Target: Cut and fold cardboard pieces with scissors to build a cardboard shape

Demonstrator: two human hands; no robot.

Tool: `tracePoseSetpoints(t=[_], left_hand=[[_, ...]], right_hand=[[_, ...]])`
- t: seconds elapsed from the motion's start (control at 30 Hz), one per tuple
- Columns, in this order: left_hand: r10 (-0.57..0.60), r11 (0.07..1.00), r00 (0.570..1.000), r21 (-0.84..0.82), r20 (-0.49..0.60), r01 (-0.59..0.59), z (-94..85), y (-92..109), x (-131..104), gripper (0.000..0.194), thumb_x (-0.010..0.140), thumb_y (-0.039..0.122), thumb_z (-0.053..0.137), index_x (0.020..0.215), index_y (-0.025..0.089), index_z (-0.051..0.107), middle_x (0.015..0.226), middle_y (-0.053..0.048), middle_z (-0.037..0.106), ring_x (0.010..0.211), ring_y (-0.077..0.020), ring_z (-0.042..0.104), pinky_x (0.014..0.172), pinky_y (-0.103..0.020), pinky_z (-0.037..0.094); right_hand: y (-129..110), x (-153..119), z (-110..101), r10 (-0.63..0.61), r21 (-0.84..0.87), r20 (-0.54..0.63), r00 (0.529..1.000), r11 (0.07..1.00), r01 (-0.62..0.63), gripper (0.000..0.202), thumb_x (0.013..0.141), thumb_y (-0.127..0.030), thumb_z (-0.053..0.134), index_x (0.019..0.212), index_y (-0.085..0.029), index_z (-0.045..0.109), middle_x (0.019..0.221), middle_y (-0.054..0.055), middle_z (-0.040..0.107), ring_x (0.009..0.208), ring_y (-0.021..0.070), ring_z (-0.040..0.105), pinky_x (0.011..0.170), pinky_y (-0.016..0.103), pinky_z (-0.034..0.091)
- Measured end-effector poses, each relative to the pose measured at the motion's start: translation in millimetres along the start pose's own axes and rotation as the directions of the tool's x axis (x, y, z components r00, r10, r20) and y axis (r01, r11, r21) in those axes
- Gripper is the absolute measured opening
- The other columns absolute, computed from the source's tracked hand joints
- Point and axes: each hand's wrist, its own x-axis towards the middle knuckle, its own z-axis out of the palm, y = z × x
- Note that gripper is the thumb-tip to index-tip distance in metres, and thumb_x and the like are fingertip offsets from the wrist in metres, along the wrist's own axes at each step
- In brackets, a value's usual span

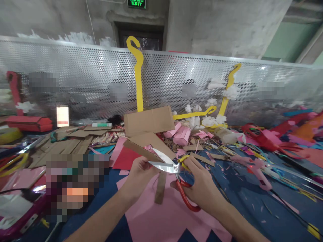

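Note:
My right hand (200,179) is closed around the handles of a pair of scissors (174,167), one loop red and one yellow. The silver blades stand apart and point left toward my other hand. My left hand (141,176) pinches a strip of brown cardboard (140,150), which slants up and left behind the blades. Whether the blades touch this strip I cannot tell. Below the blades, a short cardboard strip (160,190) shows over the pink sheet (174,215), which has a zigzag lower edge.
Behind my hands stands a cardboard piece (151,120) beside a yellow hooked strip (139,80). A pink glue gun (259,171) lies right with its cord. Cardboard sheets (63,149) are piled left. A perforated metal panel (161,74) closes off the back.

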Motion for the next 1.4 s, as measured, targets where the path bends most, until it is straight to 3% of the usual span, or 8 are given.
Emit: tracePoseSetpoints(t=[0.2,0.4,0.6,0.7,1.17,1.3,1.4], left_hand=[[-0.013,0.999,0.999,-0.031,0.033,0.014,-1.5,-0.5,1.5,0.011,0.082,0.025,0.074,0.090,0.019,0.078,0.093,-0.006,0.078,0.086,-0.0210,0.070,0.086,-0.033,0.052],[-0.012,1.000,1.000,-0.027,0.015,0.012,-3.0,-2.9,4.0,0.009,0.080,0.023,0.076,0.088,0.018,0.077,0.091,-0.006,0.077,0.083,-0.0179,0.068,0.080,-0.029,0.052],[0.073,0.997,0.997,-0.038,0.023,-0.072,-8.8,1.4,9.2,0.015,0.083,0.025,0.075,0.096,0.020,0.077,0.102,-0.007,0.076,0.100,-0.0224,0.068,0.094,-0.036,0.051],[0.086,0.996,0.995,-0.029,0.041,-0.085,-9.5,2.6,9.9,0.012,0.083,0.026,0.075,0.092,0.019,0.078,0.100,-0.008,0.077,0.098,-0.0233,0.069,0.095,-0.039,0.051],[0.047,0.990,0.998,-0.132,0.040,-0.041,-10.9,-8.2,10.2,0.012,0.078,0.026,0.079,0.089,0.020,0.081,0.087,-0.004,0.077,0.085,-0.0192,0.069,0.085,-0.034,0.054],[0.037,0.994,0.998,-0.109,0.058,-0.030,-11.0,-10.4,9.3,0.008,0.081,0.026,0.077,0.084,0.019,0.079,0.084,-0.003,0.076,0.081,-0.0160,0.066,0.082,-0.031,0.054],[0.048,0.993,0.998,-0.109,0.039,-0.043,-10.7,-9.5,9.2,0.009,0.083,0.026,0.076,0.089,0.019,0.078,0.089,-0.003,0.075,0.084,-0.0152,0.065,0.084,-0.029,0.053]], right_hand=[[2.5,0.4,1.9,0.019,0.014,-0.008,1.000,1.000,-0.019,0.027,0.071,-0.016,0.071,0.085,-0.024,0.050,0.088,0.003,0.060,0.076,0.0198,0.056,0.066,0.028,0.045],[7.4,0.1,4.3,0.036,0.010,0.007,0.999,0.999,-0.036,0.028,0.075,-0.027,0.074,0.082,-0.024,0.048,0.081,0.002,0.058,0.069,0.0185,0.053,0.061,0.027,0.041],[8.1,2.1,5.0,0.008,-0.003,-0.032,0.999,1.000,-0.008,0.025,0.076,-0.027,0.072,0.080,-0.024,0.048,0.079,0.003,0.060,0.074,0.0209,0.056,0.065,0.029,0.042],[7.2,2.8,4.2,0.019,-0.001,-0.036,0.999,1.000,-0.019,0.026,0.075,-0.028,0.073,0.078,-0.024,0.047,0.076,0.002,0.059,0.072,0.0204,0.055,0.063,0.028,0.041],[16.3,0.6,8.9,0.064,0.005,-0.042,0.997,0.998,-0.064,0.038,0.072,-0.026,0.072,0.067,-0.024,0.034,0.061,-0.006,0.040,0.058,0.0129,0.032,0.051,0.023,0.029],[17.7,1.1,8.5,0.092,-0.025,-0.067,0.994,0.995,-0.094,0.040,0.072,-0.019,0.068,0.062,-0.024,0.029,0.058,-0.006,0.035,0.056,0.0123,0.030,0.049,0.023,0.025],[13.0,3.2,5.9,0.109,-0.015,-0.053,0.993,0.994,-0.109,0.039,0.073,-0.023,0.071,0.063,-0.024,0.032,0.058,-0.006,0.037,0.055,0.0124,0.033,0.049,0.023,0.027]])
